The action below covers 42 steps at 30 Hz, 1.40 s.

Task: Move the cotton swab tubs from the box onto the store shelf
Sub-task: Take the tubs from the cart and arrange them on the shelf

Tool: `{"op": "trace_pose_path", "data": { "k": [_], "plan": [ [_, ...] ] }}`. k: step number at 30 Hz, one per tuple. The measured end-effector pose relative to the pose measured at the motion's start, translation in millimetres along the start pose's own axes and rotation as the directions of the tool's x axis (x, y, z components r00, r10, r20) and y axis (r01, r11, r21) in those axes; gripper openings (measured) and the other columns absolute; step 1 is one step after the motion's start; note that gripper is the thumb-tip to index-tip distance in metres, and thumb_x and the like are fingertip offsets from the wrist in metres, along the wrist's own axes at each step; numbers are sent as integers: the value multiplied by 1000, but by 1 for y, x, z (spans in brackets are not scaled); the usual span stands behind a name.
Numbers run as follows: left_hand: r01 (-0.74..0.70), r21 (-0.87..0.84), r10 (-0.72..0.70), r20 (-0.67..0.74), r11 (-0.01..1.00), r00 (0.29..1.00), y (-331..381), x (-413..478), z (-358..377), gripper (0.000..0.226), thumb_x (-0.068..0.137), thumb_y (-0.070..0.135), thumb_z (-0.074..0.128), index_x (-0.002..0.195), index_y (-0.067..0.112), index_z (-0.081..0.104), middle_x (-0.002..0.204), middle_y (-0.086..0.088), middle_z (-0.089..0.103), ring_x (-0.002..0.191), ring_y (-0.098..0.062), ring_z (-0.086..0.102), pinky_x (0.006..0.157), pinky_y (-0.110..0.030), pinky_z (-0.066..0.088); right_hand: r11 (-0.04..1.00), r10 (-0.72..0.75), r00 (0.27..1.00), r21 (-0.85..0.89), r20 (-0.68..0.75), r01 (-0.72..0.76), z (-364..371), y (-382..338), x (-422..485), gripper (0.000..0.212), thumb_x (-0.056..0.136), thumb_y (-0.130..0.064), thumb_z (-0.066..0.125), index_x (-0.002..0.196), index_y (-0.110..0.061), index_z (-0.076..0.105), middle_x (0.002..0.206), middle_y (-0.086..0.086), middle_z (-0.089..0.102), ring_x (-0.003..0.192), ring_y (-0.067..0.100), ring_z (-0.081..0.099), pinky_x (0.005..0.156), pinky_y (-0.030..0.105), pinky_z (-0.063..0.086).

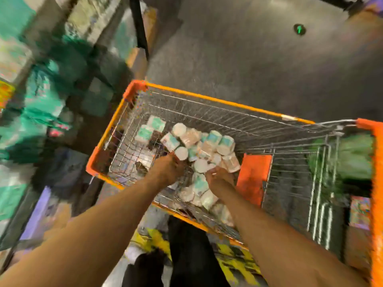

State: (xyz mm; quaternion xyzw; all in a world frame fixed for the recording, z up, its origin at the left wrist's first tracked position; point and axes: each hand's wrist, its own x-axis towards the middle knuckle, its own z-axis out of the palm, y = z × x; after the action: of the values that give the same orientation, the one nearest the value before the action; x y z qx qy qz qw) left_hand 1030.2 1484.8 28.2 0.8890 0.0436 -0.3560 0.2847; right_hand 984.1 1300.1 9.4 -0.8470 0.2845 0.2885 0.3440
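the pick-up step is in hand: the cotton swab tubs [199, 146] are heaped in the wire cart [207, 98], none yet on the store shelf [41, 90], which is blurred at the left. the left hand [167, 168] is reached to a white-lidded tub [181, 153], the right hand [219, 179] to the heap beside it. whether either grip is closed on a tub cannot be told through the blur. next, a firm hold is called for, then a lift out of the cart.

Wire cart [207, 98] with orange rim stood on grey floor [248, 59]. Cotton swab tubs [207, 145] lay piled loose on its mesh bottom, beside orange flap [253, 177].
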Motion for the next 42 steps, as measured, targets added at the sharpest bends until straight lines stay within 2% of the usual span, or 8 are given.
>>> {"op": "trace_pose_path", "data": {
  "k": [4, 9, 12, 18, 22, 27, 36, 42],
  "plan": [
    [36, -12, -34, 165, 999, 986, -4, 49, 67, 23, 92, 38, 67, 104, 19, 62, 98, -1, 69, 87, -18, 64, 83, -31, 53, 975, 222, 967, -62, 125, -215, 19, 69, 52, 17, 97, -30, 51, 81, -25, 54, 95, 5, 63, 93, 27, 62, 83, 32, 51],
    [40, 157, -90, 325, 987, 942, -22, 114, 150, 50, 90, 38, 70, 132, 13, 59, 127, -9, 66, 119, -29, 60, 102, -37, 48, 928, 366, 914, -142, 174, -345, 64, 138, 101, 29, 84, -37, 64, 101, -18, 52, 102, 7, 63, 93, 27, 62, 84, 35, 53],
    [7, 267, -104, 351, 964, 931, -34, 140, 188, 66, 89, 50, 69, 140, 11, 52, 137, -12, 60, 126, -31, 55, 107, -39, 45, 919, 374, 913, -201, 165, -340, 94, 159, 124, 41, 76, -47, 72, 102, -18, 60, 99, 5, 69, 88, 26, 66, 69, 31, 50],
    [-42, 284, -69, 372, 958, 926, -30, 162, 211, 76, 82, 46, 79, 140, 12, 44, 126, -11, 65, 114, -33, 63, 92, -41, 53, 908, 384, 908, -246, 168, -339, 109, 154, 138, 60, 89, -28, 73, 135, -1, 47, 137, 18, 50, 126, 35, 51, 100, 40, 47],
    [52, 215, -129, 362, 975, 923, -29, 160, 202, 81, 76, 44, 85, 136, 12, 40, 129, -12, 61, 118, -34, 59, 96, -42, 50, 895, 415, 899, -243, 141, -375, 109, 158, 132, 85, 86, -41, 78, 148, 0, 35, 141, 20, 53, 127, 36, 54, 96, 37, 48],
    [88, 145, -125, 273, 986, 954, -19, 121, 141, 91, 70, 47, 88, 135, 10, 37, 124, -11, 61, 113, -33, 60, 94, -39, 51, 942, 333, 940, -75, 82, -327, 82, 117, 92, 72, 76, -46, 84, 130, -8, 54, 126, 14, 63, 112, 30, 63, 77, 28, 46],
    [34, -71, -40, -89, 997, 995, -30, 8, -20, 87, 65, 63, 83, 134, 23, 48, 115, -6, 71, 109, -28, 66, 84, -32, 51, 994, -16, 1000, 105, -25, 19, 36, -30, 6, 80, 86, -50, 73, 149, -14, 38, 139, 11, 57, 124, 33, 57, 93, 31, 45],
    [-2, -303, -119, -380, 953, 917, -73, -100, -122, 72, 70, 50, 88, 129, 24, 56, 105, 8, 60, 100, -13, 59, 80, -21, 41, 964, -175, 979, 182, -102, 191, 41, -148, -95, 52, 99, -52, 48, 136, -15, 46, 127, 20, 65, 117, 39, 60, 96, 40, 47]
  ]
}}
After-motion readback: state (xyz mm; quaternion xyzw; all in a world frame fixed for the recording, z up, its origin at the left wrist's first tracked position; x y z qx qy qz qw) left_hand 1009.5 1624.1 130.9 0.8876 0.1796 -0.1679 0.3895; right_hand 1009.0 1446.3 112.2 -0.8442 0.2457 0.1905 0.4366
